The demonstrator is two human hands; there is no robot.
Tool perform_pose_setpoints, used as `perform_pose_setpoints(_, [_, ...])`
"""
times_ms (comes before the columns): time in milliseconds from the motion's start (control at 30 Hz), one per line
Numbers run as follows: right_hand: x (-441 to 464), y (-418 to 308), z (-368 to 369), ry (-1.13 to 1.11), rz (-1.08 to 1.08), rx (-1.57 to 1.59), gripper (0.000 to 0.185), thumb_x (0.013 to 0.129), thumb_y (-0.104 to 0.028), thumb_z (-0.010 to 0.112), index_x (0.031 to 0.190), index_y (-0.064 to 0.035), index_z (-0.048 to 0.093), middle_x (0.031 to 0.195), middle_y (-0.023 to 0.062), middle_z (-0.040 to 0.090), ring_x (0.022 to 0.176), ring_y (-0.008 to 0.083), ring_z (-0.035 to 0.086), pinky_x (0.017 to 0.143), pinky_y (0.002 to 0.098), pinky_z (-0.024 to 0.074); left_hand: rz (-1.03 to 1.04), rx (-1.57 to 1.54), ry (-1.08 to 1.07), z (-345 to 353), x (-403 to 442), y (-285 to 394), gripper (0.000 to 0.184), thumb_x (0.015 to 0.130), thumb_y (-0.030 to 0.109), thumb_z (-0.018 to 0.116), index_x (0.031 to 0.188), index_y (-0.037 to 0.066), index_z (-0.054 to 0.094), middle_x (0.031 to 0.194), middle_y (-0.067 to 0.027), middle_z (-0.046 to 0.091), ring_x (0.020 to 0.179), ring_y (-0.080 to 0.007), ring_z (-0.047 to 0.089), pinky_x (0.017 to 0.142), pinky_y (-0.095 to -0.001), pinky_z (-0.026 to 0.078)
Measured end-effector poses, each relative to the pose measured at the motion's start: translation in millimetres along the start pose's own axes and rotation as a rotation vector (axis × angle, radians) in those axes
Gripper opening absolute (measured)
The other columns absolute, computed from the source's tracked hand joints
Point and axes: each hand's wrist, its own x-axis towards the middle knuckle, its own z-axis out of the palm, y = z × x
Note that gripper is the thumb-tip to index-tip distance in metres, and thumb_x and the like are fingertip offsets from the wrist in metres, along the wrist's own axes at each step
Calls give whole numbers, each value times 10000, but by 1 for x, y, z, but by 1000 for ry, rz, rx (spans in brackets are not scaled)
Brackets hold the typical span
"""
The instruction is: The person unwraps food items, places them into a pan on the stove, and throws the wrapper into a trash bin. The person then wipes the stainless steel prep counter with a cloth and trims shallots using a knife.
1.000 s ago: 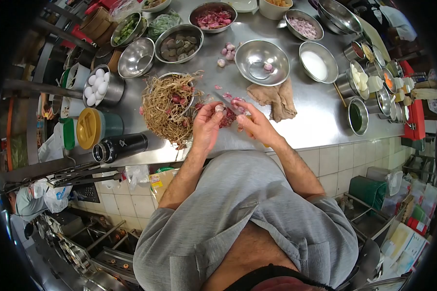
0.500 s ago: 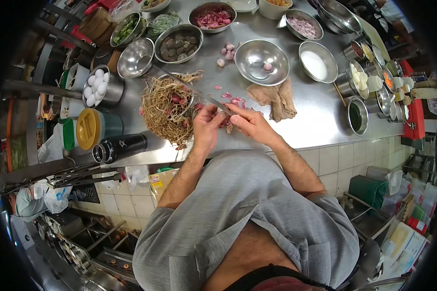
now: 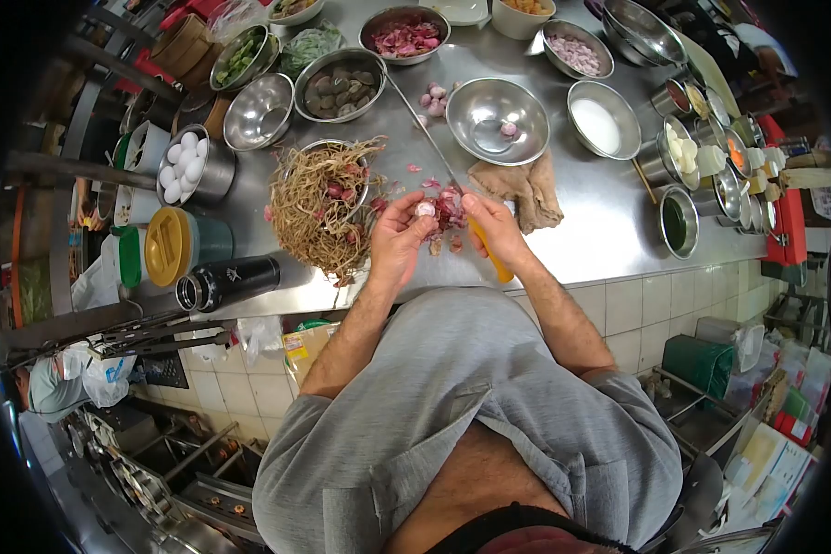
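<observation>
Between the thumb and fingers of my left hand (image 3: 399,242) is a small pale-pink shallot (image 3: 425,210). My right hand (image 3: 497,233) is wrapped round the yellow handle of a knife (image 3: 427,135), whose long thin blade points up and left, away from the shallot. Reddish peelings (image 3: 447,209) lie on the steel table just beyond and between my hands. Left of my left hand, a heap of dry roots with red shallots (image 3: 319,217) spills over a bowl. A steel bowl (image 3: 498,118) ahead holds one peeled shallot, and several more shallots (image 3: 433,99) lie beside it.
A brown cloth (image 3: 524,192) lies under the steel bowl's near edge. A black bottle (image 3: 229,283) rests on its side at the table's front left, near a pot of eggs (image 3: 185,166). Right stand a bowl of white contents (image 3: 604,120) and small containers. Part of another person shows at far left.
The knife has come away from the shallot. My right hand has shifted right, and the blade has swung to point farther up the table. The shallot in my left hand now shows more clearly.
</observation>
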Motion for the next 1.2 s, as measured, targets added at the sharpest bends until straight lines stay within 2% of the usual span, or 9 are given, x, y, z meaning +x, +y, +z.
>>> perform_pose_setpoints(133, [-3, -2, -8, -57, 71, -126, 526, 896, -435, 466, 1268, -64, 433, 573, -17, 435, 425, 66, 383, 394, 217, 342, -23, -91, 31, -6, 2, -3, 342, 806, -14, 597, 1138, 6, 515, 994, -75, 584, 882, -156, 571, 786, -287, 478])
perform_pose_setpoints(400, [-12, -12, 7, -81, -75, -115, 565, 883, -407, 504, 1324, -84, 359, 709, 15, 481, 528, 74, 454, 444, 213, 361, -51, -116, 1, -2, 4, 1, 289, 850, 41, 559, 1135, 50, 511, 1020, -65, 583, 954, -158, 549, 821, -315, 472])
perform_pose_setpoints(633, [-15, -17, 7, -118, -61, -46, 573, 884, -387, 509, 1346, -93, 342, 690, -1, 470, 509, 68, 419, 440, 206, 341, -30, -162, 9, 1, 2, 4, 251, 807, 9, 610, 1047, 34, 541, 955, -71, 600, 855, -165, 590, 734, -316, 504])
perform_pose_setpoints(733, [-16, -16, 10, -195, -118, -122, 596, 876, -380, 524, 1359, -92, 326, 649, -9, 456, 519, 90, 405, 477, 230, 350, -29, -195, 6, -6, 3, -4, 262, 794, -4, 617, 1043, 34, 544, 959, -72, 605, 859, -170, 595, 738, -319, 507])
perform_pose_setpoints(800, [-14, -12, 13, -188, -326, -356, 618, 864, -393, 535, 1365, -101, 319, 605, 7, 429, 545, 119, 407, 525, 259, 361, -31, -218, 14, -7, 3, -5, 271, 785, -11, 622, 1041, 33, 546, 965, -73, 608, 865, -173, 596, 745, -318, 507])
perform_pose_setpoints(833, [-14, -12, 13, -187, -326, -355, 618, 864, -393, 535, 1365, -101, 319, 605, 7, 429, 545, 119, 407, 525, 259, 361, -40, -181, 19, -4, 2, -2, 286, 780, -17, 622, 1052, 29, 546, 976, -74, 608, 872, -175, 597, 754, -316, 506])
perform_pose_setpoints(1000, [-12, -5, 12, -139, -377, -579, 619, 858, -422, 529, 1354, -103, 341, 642, 63, 493, 609, 142, 481, 602, 261, 401, -54, -47, 11, -3, -1, 1, 345, 805, 65, 615, 1132, 16, 516, 1035, -80, 598, 902, -165, 593, 762, -295, 503])
perform_pose_setpoints(1100, [-17, -15, 13, -161, -228, -552, 597, 860, -423, 525, 1344, -112, 364, 698, 78, 552, 652, 148, 525, 644, 266, 422, -70, -87, -4, -2, -2, 3, 300, 815, 0, 582, 1112, 2, 538, 1031, -85, 594, 926, -170, 580, 785, -309, 489])
perform_pose_setpoints(1200, [-15, -12, 14, -132, -260, -509, 571, 864, -415, 520, 1337, -126, 380, 735, 86, 581, 681, 154, 549, 671, 273, 433, -65, -76, -19, -3, -2, 2, 277, 837, 22, 566, 1111, -1, 537, 1047, -89, 587, 938, -170, 573, 790, -307, 482])
